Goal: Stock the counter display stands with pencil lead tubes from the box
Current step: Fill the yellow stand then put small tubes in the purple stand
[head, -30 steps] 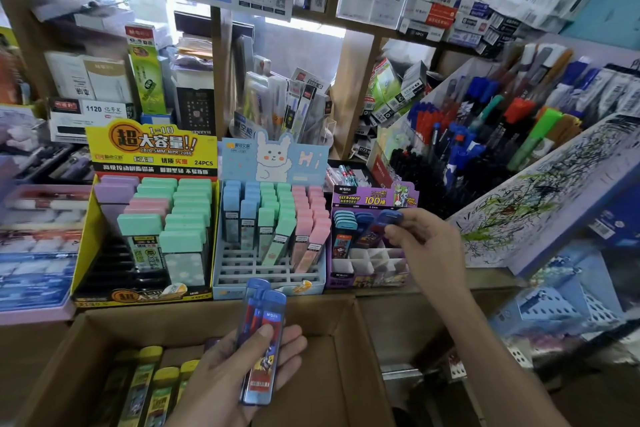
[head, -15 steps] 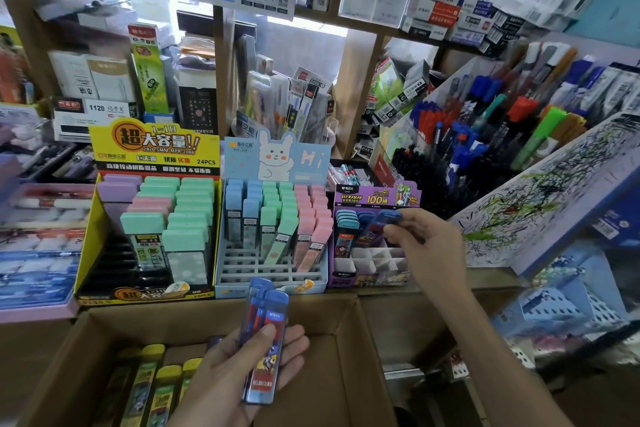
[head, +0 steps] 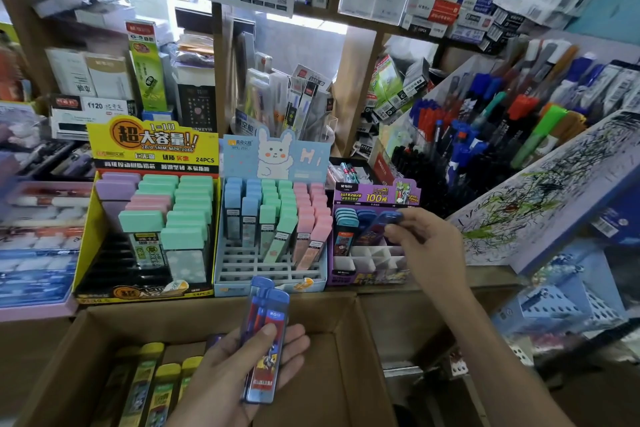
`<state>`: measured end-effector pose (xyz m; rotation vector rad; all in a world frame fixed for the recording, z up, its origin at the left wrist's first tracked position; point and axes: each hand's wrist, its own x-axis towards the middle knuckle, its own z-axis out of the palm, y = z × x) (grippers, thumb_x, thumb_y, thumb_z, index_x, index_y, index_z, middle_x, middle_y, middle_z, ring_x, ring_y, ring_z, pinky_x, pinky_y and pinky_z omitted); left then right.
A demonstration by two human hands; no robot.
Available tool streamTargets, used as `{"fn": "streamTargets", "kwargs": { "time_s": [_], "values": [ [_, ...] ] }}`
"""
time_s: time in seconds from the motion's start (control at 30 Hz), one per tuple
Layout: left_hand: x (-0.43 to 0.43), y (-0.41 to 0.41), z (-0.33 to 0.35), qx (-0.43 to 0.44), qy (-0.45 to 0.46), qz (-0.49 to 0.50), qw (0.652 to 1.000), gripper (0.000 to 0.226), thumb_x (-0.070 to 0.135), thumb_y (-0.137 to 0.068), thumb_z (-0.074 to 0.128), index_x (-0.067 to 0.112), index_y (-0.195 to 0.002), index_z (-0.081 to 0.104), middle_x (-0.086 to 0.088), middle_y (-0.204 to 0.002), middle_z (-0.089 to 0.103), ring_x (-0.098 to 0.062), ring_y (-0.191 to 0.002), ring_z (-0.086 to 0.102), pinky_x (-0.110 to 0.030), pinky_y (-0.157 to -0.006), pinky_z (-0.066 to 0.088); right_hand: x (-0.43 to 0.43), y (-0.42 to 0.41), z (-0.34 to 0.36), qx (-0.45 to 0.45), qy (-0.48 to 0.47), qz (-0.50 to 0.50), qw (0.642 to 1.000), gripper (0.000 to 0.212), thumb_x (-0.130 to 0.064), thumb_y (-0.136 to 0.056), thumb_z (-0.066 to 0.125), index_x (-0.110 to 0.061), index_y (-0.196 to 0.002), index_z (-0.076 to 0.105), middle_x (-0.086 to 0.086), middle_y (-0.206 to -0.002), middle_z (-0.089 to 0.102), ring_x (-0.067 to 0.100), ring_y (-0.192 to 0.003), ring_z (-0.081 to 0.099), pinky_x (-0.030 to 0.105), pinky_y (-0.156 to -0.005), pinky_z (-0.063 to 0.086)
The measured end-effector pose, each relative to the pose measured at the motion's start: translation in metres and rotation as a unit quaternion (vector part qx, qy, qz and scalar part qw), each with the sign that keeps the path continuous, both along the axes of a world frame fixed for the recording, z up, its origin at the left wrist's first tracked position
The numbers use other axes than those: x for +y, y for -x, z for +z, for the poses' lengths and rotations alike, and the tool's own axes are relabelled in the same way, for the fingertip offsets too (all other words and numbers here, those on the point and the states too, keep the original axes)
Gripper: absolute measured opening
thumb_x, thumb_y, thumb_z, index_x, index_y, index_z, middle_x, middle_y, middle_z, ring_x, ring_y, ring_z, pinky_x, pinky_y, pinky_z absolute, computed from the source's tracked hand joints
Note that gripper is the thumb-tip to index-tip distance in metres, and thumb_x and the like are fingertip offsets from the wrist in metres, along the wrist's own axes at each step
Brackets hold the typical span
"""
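Right hand (head: pixel 427 246): fingers pinched on a blue-capped lead tube (head: pixel 379 225) tilted into the purple display stand (head: pixel 375 198) at far right; left hand (head: pixel 235 378): palm up over the cardboard box (head: pixel 346 374), thumb clamping two blue tubes (head: pixel 265 340).

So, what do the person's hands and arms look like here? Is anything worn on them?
Both are bare. The left hand shows no glove or ring, and its wrist leaves the picture at the bottom edge with no sleeve in sight. The right hand is also ungloved, and the right forearm is uncovered all the way to the bottom edge: no sleeve, watch or bracelet appears. The fingernails look short and plain.
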<state>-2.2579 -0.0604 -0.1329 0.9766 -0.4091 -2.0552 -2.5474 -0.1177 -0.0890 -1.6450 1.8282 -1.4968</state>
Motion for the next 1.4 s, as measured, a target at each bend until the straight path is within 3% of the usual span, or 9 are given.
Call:
{"fn": "streamTargets", "kwargs": {
  "time_s": [0.17,0.27,0.5,0.6,0.7,0.8,0.9,1.1,1.4],
  "values": [
    [0.001,0.0,0.001,0.002,-0.003,0.002,1.0,0.049,0.006,-0.072,0.069,-0.006,-0.12,0.063,-0.034,-0.108,0.07,-0.046,-0.096,0.072,-0.048,-0.07,0.063,-0.004,0.0,-0.001,0.035,-0.026,-0.002,0.999,0.02,-0.01,-0.09,0.076,-0.029,-0.094,0.074,-0.02,-0.085,0.076,0.0,-0.08,0.072,0.02,-0.07,0.06],
    [0.001,0.001,0.002,-0.001,-0.001,0.0,1.0,0.05,0.005,-0.071,0.069,-0.005,-0.12,0.063,-0.034,-0.108,0.071,-0.047,-0.096,0.072,-0.05,-0.079,0.059,-0.007,-0.005,-0.002,0.029,-0.045,-0.005,0.999,0.023,-0.012,-0.089,0.078,-0.034,-0.092,0.07,-0.023,-0.084,0.075,-0.002,-0.079,0.072,0.015,-0.069,0.056],
    [0.003,0.001,0.002,-0.006,-0.005,-0.005,1.0,0.05,0.005,-0.069,0.071,-0.003,-0.117,0.066,-0.035,-0.107,0.07,-0.047,-0.095,0.072,-0.05,-0.07,0.062,-0.012,-0.015,-0.017,0.003,-0.08,-0.051,0.995,0.016,-0.02,-0.088,0.08,-0.03,-0.083,0.069,-0.008,-0.077,0.076,0.005,-0.072,0.074,0.039,-0.068,0.064],
    [0.004,0.001,0.001,-0.015,0.004,-0.008,1.0,0.047,0.005,-0.07,0.072,0.0,-0.116,0.068,-0.032,-0.107,0.072,-0.045,-0.095,0.073,-0.049,-0.072,0.062,-0.013,-0.018,-0.018,0.014,-0.09,-0.063,0.994,0.014,-0.023,-0.089,0.079,-0.03,-0.082,0.069,-0.009,-0.078,0.075,0.005,-0.073,0.073,0.041,-0.07,0.064],
    [0.004,0.002,0.001,-0.018,0.013,-0.015,1.0,0.047,0.008,-0.069,0.074,0.001,-0.115,0.069,-0.03,-0.107,0.073,-0.043,-0.095,0.074,-0.047,-0.069,0.063,-0.009,-0.018,-0.015,0.026,-0.084,-0.085,0.993,0.014,-0.019,-0.089,0.079,-0.027,-0.087,0.067,-0.011,-0.081,0.073,0.002,-0.075,0.07,0.034,-0.071,0.062],
    [0.003,0.001,0.0,-0.02,0.024,-0.015,0.999,0.047,0.009,-0.069,0.073,0.004,-0.116,0.069,-0.028,-0.107,0.073,-0.04,-0.094,0.074,-0.044,-0.067,0.063,0.005,-0.024,-0.01,0.039,-0.011,-0.106,0.994,0.017,-0.014,-0.091,0.076,-0.028,-0.094,0.065,-0.014,-0.084,0.069,0.0,-0.081,0.066,0.015,-0.069,0.055],
    [0.001,0.001,0.0,-0.02,0.033,-0.008,0.999,0.044,0.011,-0.068,0.074,0.006,-0.112,0.071,-0.028,-0.106,0.074,-0.039,-0.094,0.075,-0.042,-0.067,0.063,0.022,-0.041,-0.003,0.0,0.031,-0.047,0.998,0.016,-0.011,-0.092,0.074,-0.027,-0.093,0.07,-0.011,-0.081,0.071,0.005,-0.078,0.069,0.012,-0.066,0.053],
    [0.002,0.003,0.001,-0.028,0.032,0.011,0.999,0.042,0.014,-0.066,0.076,0.0,-0.106,0.073,-0.029,-0.103,0.074,-0.039,-0.091,0.075,-0.043,-0.064,0.064,0.043,-0.086,-0.012,-0.119,-0.127,0.135,0.975,0.011,-0.021,-0.097,0.069,-0.022,-0.091,0.078,0.004,-0.08,0.077,0.01,-0.058,0.064,0.017,-0.053,0.047],
    [0.002,0.002,0.0,-0.036,0.049,0.002,0.998,0.022,0.017,-0.066,0.078,0.014,-0.087,0.082,-0.024,-0.101,0.076,-0.034,-0.087,0.077,-0.039,-0.06,0.062,0.053,-0.11,-0.025,-0.264,-0.23,0.201,0.915,0.02,-0.019,-0.089,0.08,-0.003,-0.097,0.073,0.01,-0.082,0.072,0.014,-0.065,0.06,0.023,-0.054,0.046]
  ]
}}
